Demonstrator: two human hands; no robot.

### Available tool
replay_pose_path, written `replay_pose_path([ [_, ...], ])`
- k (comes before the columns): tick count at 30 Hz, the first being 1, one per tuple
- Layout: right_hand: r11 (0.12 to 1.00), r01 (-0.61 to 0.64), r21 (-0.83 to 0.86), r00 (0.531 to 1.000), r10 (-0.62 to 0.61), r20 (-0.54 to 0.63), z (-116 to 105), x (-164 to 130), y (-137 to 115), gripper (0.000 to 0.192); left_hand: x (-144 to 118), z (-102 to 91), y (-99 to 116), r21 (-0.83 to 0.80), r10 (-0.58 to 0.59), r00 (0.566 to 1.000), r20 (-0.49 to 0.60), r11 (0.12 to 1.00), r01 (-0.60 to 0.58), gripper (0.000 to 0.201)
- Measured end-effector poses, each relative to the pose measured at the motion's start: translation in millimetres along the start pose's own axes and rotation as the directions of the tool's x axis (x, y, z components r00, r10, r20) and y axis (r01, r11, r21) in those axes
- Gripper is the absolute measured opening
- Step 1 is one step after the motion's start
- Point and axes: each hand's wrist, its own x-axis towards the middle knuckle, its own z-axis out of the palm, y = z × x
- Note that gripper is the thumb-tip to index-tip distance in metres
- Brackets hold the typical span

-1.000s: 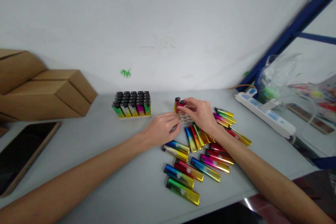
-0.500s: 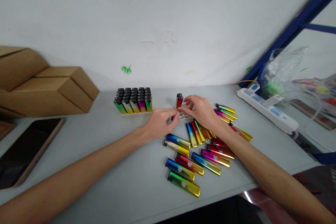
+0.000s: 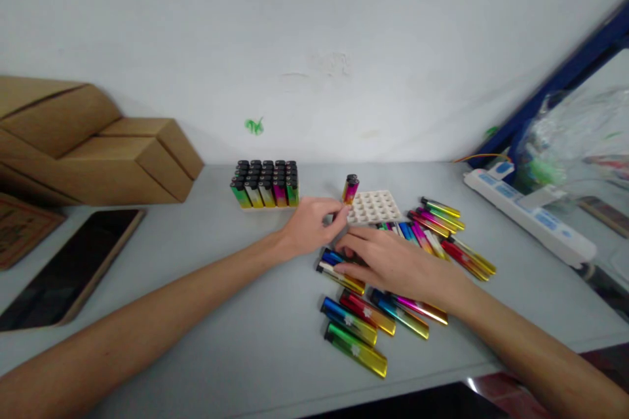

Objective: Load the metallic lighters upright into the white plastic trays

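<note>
My left hand [image 3: 317, 226] is closed in a pinch at the near left corner of a white tray [image 3: 374, 207] with rows of square holes. Two lighters [image 3: 350, 190] with black tops stand upright in the tray's left end, just beyond those fingertips. My right hand [image 3: 386, 258] is low over loose lighters in front of the tray, its thumb and fingers apart. Under its fingertips lie a blue lighter [image 3: 332, 256] and a white-and-yellow lighter [image 3: 344, 277]. Closer to me lie a green-and-yellow lighter [image 3: 356, 348] and several others.
A full block of upright lighters [image 3: 265, 184] stands left of the tray. Cardboard boxes [image 3: 108, 163] and a dark phone [image 3: 73, 265] are on the left. More lighters [image 3: 437, 219] lie right of the tray, before a white power strip [image 3: 528, 216]. The wall [image 3: 314, 78] rises behind.
My right hand has come off the tray toward me, down over the loose lighters, uncovering the tray's holes. My left hand stays at the tray's corner. The whole view has shifted slightly.
</note>
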Motion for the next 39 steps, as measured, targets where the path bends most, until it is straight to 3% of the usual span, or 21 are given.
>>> replay_pose_path([
  [6,0.994,-0.019,0.104,1.000,0.017,0.017,2,3,4,0.012,0,1.3,-1,0.001,0.010,1.000,-0.002,1.000,-0.010,0.030],
  [12,0.943,0.041,0.329,0.999,-0.046,0.007,-18,-1,1,0.015,1,-1.0,-1,-0.005,-0.001,1.000,0.012,1.000,0.001,0.032],
  [14,0.851,0.022,0.524,1.000,-0.018,-0.012,-27,-4,1,0.016,1,-3.5,-1,-0.026,0.005,0.999,0.042,1.000,-0.004,0.030],
  [18,0.523,-0.032,0.851,0.999,0.035,0.017,-33,-8,1,0.019,2,-8.2,0,-0.081,0.048,0.995,0.085,0.996,-0.041,0.021],
  [25,0.324,0.102,0.940,0.966,0.194,-0.172,-18,3,12,0.038,3,-4.8,2,0.018,0.027,0.999,0.047,0.999,-0.028,0.031],
  [29,0.300,0.088,0.950,0.908,0.368,-0.200,-18,11,18,0.062,3,-2.6,1,0.025,0.017,0.999,0.038,1.000,-0.018,0.030],
  [36,0.193,0.081,0.978,0.832,0.526,-0.173,-13,14,23,0.053,2,-2.6,0,0.024,0.058,0.998,0.019,0.998,-0.058,0.028],
  [39,0.143,0.076,0.987,0.833,0.534,-0.141,-12,15,22,0.049,3,-2.8,0,0.041,0.053,0.998,0.021,0.998,-0.054,0.028],
])
